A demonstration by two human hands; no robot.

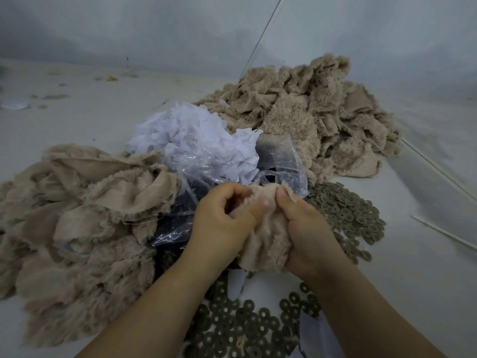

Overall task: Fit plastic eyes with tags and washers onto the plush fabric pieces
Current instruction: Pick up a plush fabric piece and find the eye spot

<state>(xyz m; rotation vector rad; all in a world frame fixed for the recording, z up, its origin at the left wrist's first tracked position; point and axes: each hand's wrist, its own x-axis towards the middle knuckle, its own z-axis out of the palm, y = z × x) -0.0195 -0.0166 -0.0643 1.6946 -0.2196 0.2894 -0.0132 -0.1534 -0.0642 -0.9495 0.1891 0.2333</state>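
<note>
Both the left hand point(222, 215) and right hand point(307, 223) pinch the plush piece point(265, 244); washers point(346, 215) (at three o'clock) could scatter if brushed.

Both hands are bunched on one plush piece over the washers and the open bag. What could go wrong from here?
1. The plush piece is bunched between left hand and right hand, hiding the work spot; the fitting could land crooked.
2. Forearms hover over loose washers; a sweep may scatter them.
3. The open plastic bag sits close and could snag.
</note>
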